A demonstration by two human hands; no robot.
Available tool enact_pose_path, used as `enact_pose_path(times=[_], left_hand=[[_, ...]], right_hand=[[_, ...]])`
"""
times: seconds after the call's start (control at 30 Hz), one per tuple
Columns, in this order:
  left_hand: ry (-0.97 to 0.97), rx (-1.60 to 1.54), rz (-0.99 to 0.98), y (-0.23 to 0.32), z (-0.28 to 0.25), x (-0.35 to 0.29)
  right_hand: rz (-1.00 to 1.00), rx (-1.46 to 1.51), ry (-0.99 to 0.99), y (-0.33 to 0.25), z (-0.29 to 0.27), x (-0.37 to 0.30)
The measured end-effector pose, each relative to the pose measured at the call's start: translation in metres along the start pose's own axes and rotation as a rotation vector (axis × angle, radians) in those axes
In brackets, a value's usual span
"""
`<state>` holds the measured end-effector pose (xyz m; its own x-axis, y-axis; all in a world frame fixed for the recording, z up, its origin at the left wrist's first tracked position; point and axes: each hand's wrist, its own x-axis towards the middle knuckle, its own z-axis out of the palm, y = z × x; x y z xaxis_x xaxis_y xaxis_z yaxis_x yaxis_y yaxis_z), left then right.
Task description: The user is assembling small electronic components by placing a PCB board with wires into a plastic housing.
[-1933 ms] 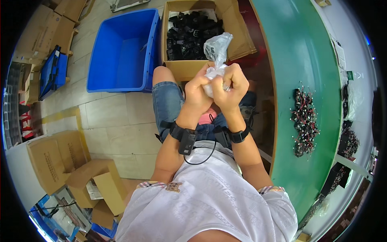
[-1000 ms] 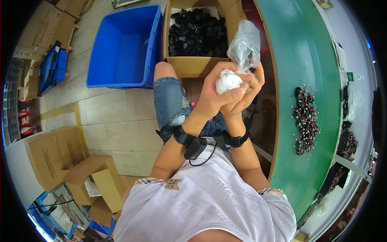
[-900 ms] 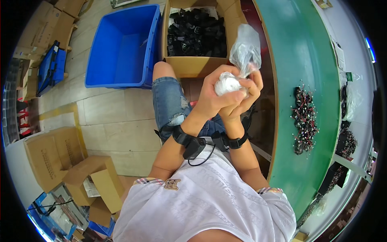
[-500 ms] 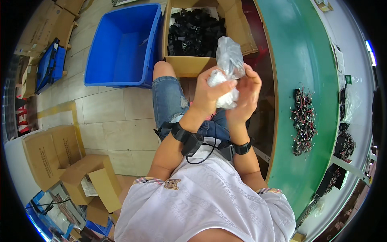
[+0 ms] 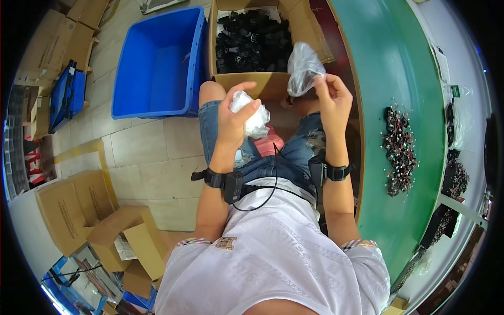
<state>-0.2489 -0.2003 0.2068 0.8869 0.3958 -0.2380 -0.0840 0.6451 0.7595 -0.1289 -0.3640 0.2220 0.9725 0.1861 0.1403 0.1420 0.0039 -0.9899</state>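
Holding, left hand: one white plastic bundle, crumpled, glossy in patches, lump-shaped; thumb laid over it, index finger stretched out along its far side. Right hand: one clear plastic bag, greyish and wrinkled, contents too blurred for me to tell; thumb and fingertips pinched narrow on its near right edge.

Location, as I read it over the remote view: bundle raised above the lap, near the left knee; bag seen against the near right corner of a cardboard carton of black parts.

Changes from half a second ago: I find the hands well apart, previously close together; bundle shifted left with its hand, bag now separate from it; right fingers, then upright and loose, now closed on the film.

Orientation: bag's long axis runs roughly up the view, rounded end toward the carton; bundle's slants from upper left to lower right, and I cannot tell a leading end
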Motion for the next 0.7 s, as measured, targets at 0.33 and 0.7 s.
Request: enact_pose_path(times=[0.33,0.7], left_hand=[[-0.276,0.251,-0.072,-0.007,0.029,0.013],[-0.245,-0.320,-0.412,-0.032,0.006,0.046]], right_hand=[[-0.074,-0.136,-0.112,0.007,0.013,-0.014],[0.166,0.195,-0.487,0.022,0.002,-0.032]])
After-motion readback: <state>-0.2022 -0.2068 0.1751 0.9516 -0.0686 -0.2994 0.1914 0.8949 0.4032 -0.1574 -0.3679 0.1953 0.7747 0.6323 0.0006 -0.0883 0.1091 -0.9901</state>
